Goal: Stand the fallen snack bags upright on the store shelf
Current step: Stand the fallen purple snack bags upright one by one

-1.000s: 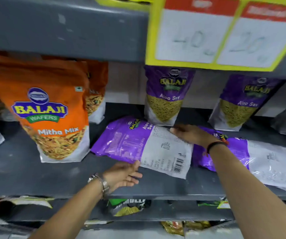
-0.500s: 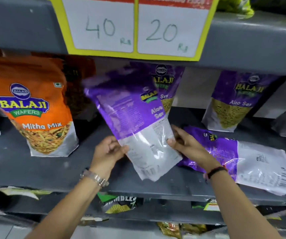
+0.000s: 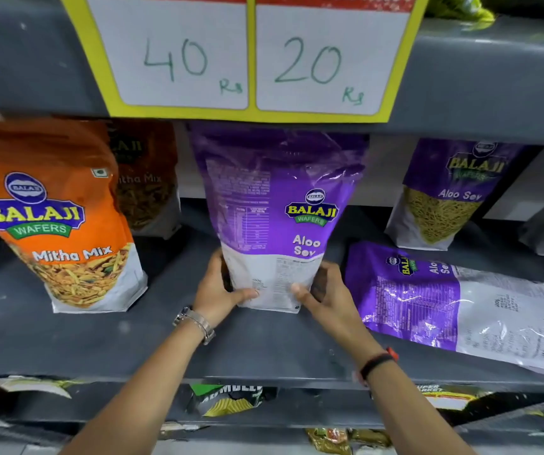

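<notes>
A purple Aloo Sev bag (image 3: 274, 208) stands upright at the middle of the grey shelf (image 3: 67, 339), its back side facing me. My left hand (image 3: 218, 290) grips its lower left corner and my right hand (image 3: 323, 290) grips its lower right corner. A second purple Aloo Sev bag (image 3: 454, 303) lies flat on the shelf just right of my right hand, its white end pointing to the front right. Another purple bag (image 3: 448, 192) stands upright at the back right.
An orange Mitha Mix bag (image 3: 57, 218) stands at the left, with a second one (image 3: 146, 178) behind it. A yellow price sign (image 3: 244, 57) hangs from the shelf above, close over the held bag. More snack packs (image 3: 228, 399) show on the shelf below.
The bag lay flat on the shelf a second ago. Both hands lifted it, turned it upright and set its base down at the middle of the shelf.
</notes>
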Action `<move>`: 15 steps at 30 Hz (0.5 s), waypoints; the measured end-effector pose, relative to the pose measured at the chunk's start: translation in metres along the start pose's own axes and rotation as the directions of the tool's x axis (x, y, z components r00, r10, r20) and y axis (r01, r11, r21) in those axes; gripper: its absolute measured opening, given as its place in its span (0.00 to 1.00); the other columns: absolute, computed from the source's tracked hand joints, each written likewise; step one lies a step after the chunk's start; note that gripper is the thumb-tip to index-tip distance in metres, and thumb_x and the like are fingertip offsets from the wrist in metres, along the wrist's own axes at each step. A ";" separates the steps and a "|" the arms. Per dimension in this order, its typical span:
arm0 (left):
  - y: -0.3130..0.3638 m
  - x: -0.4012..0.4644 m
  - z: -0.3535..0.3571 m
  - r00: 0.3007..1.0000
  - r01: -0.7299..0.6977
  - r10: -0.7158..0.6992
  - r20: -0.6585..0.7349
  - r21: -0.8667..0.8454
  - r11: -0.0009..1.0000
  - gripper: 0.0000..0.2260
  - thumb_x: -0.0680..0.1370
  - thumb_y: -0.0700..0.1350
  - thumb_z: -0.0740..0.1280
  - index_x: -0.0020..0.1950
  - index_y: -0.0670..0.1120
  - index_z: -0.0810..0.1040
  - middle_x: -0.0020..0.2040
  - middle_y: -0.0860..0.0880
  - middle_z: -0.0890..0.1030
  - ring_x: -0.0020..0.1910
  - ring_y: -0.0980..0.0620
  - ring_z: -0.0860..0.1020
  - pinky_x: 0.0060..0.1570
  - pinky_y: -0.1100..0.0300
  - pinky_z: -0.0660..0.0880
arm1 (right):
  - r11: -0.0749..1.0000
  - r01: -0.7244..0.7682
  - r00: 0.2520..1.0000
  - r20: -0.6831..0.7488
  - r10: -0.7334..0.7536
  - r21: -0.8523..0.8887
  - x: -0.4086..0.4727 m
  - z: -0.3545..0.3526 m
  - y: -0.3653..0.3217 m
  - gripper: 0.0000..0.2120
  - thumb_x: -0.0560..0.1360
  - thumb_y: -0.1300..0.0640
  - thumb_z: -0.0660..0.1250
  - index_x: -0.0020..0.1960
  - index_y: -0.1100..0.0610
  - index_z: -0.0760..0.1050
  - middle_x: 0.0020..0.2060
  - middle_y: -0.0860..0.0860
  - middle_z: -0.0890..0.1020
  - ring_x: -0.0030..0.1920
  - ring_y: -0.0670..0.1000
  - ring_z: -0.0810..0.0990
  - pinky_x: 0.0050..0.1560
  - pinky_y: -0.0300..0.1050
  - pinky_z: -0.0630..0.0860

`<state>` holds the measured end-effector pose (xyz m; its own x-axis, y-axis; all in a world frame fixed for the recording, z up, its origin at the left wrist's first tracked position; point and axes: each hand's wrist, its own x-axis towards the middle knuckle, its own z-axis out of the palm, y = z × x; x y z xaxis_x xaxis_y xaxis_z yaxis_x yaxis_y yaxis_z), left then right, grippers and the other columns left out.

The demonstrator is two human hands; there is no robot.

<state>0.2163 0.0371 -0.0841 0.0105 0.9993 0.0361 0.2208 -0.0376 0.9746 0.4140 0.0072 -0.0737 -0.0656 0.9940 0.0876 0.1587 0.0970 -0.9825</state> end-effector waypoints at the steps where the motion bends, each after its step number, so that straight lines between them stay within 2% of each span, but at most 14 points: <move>1: -0.001 0.004 -0.003 0.999 0.011 -0.011 -0.046 0.001 1.000 0.38 0.63 0.34 0.74 0.67 0.45 0.59 0.66 0.45 0.71 0.64 0.48 0.70 0.66 0.52 0.67 | 1.000 0.007 0.999 -0.052 -0.008 -0.017 -0.009 0.000 0.000 0.08 0.71 0.48 0.67 0.46 0.51 0.72 0.40 0.43 0.83 0.44 0.39 0.80 0.44 0.34 0.76; 2: -0.001 0.007 -0.006 0.995 0.019 -0.020 -0.094 -0.009 1.000 0.36 0.66 0.31 0.71 0.69 0.43 0.57 0.68 0.42 0.68 0.66 0.46 0.68 0.68 0.49 0.65 | 0.998 0.018 0.993 -0.113 -0.024 -0.056 -0.017 -0.001 0.000 0.14 0.71 0.42 0.63 0.41 0.53 0.74 0.34 0.45 0.83 0.38 0.40 0.79 0.39 0.36 0.76; 3: -0.003 0.007 -0.009 0.990 0.014 -0.018 -0.140 -0.027 1.000 0.32 0.69 0.30 0.68 0.68 0.42 0.57 0.68 0.39 0.67 0.67 0.45 0.67 0.68 0.50 0.65 | 0.996 0.010 0.987 -0.159 -0.024 -0.087 -0.023 -0.002 -0.001 0.21 0.71 0.38 0.59 0.37 0.55 0.76 0.31 0.50 0.82 0.35 0.42 0.79 0.37 0.43 0.77; 4: -0.003 0.004 -0.009 0.986 0.000 -0.009 -0.167 -0.051 0.999 0.29 0.70 0.30 0.65 0.68 0.41 0.58 0.68 0.38 0.67 0.66 0.45 0.68 0.65 0.56 0.67 | 0.996 0.003 0.978 -0.208 -0.021 -0.087 -0.024 -0.003 -0.003 0.24 0.72 0.37 0.56 0.34 0.55 0.76 0.28 0.51 0.81 0.33 0.45 0.79 0.38 0.47 0.77; 6: -0.003 -0.009 -0.006 0.986 -0.061 0.037 -0.160 -0.150 0.987 0.22 0.73 0.33 0.62 0.65 0.41 0.61 0.66 0.36 0.69 0.62 0.51 0.72 0.54 0.72 0.71 | 0.999 0.009 0.955 -0.295 -0.022 -0.047 -0.017 -0.005 -0.009 0.22 0.75 0.40 0.54 0.33 0.51 0.77 0.32 0.47 0.82 0.36 0.46 0.80 0.41 0.49 0.79; 7: -0.001 -0.016 -0.003 0.989 -0.091 0.065 -0.134 -0.202 0.975 0.20 0.74 0.37 0.63 0.64 0.41 0.62 0.66 0.37 0.69 0.59 0.57 0.74 0.51 0.75 0.71 | 0.999 0.022 0.950 -0.311 -0.036 -0.048 -0.009 -0.006 -0.012 0.17 0.75 0.44 0.54 0.38 0.50 0.77 0.37 0.48 0.82 0.40 0.47 0.80 0.46 0.51 0.79; 9: 0.004 -0.032 0.001 0.994 -0.113 0.112 -0.015 -0.224 0.968 0.30 0.66 0.56 0.71 0.63 0.49 0.63 0.64 0.45 0.70 0.57 0.64 0.73 0.55 0.72 0.70 | 0.998 0.012 0.970 -0.242 -0.027 -0.062 0.008 -0.008 -0.016 0.11 0.78 0.53 0.55 0.53 0.53 0.74 0.53 0.53 0.80 0.54 0.48 0.76 0.59 0.48 0.73; 10: 0.005 -0.037 0.003 0.993 -0.099 0.109 0.045 -0.186 0.978 0.36 0.59 0.64 0.72 0.62 0.55 0.62 0.64 0.49 0.70 0.60 0.62 0.71 0.59 0.67 0.69 | 0.998 -0.015 0.986 -0.164 0.005 -0.055 0.017 -0.009 -0.016 0.14 0.79 0.56 0.54 0.62 0.56 0.69 0.62 0.55 0.75 0.60 0.47 0.71 0.63 0.41 0.68; 11: 0.005 -0.040 0.007 0.993 -0.087 0.097 0.071 -0.138 0.987 0.39 0.54 0.67 0.72 0.61 0.61 0.60 0.65 0.51 0.69 0.62 0.59 0.69 0.61 0.62 0.67 | 0.998 -0.043 0.996 -0.078 0.040 -0.037 0.023 -0.009 -0.017 0.18 0.79 0.57 0.54 0.68 0.58 0.63 0.68 0.55 0.69 0.65 0.45 0.66 0.63 0.34 0.63; 13: 0.004 -0.037 0.012 0.995 -0.088 0.090 0.042 -0.040 0.995 0.40 0.52 0.63 0.74 0.59 0.63 0.59 0.65 0.51 0.69 0.63 0.55 0.69 0.61 0.58 0.67 | 0.998 -0.067 0.994 0.085 0.068 -0.011 0.030 -0.002 -0.019 0.22 0.79 0.57 0.53 0.72 0.58 0.53 0.73 0.52 0.61 0.69 0.43 0.59 0.65 0.32 0.58; 15: 0.001 -0.026 0.010 0.997 -0.077 0.077 -0.009 0.027 0.997 0.37 0.57 0.55 0.73 0.62 0.56 0.61 0.63 0.48 0.70 0.61 0.53 0.70 0.58 0.59 0.67 | 1.000 -0.014 0.988 0.156 0.012 0.011 0.028 0.004 -0.017 0.21 0.79 0.58 0.53 0.71 0.55 0.56 0.70 0.47 0.65 0.69 0.41 0.63 0.69 0.36 0.60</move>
<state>0.2264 0.0109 -0.0863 0.0190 0.9934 0.1134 0.2458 -0.1146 0.9625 0.4058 0.0329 -0.0548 -0.2167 0.9750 0.0494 0.1490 0.0830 -0.9853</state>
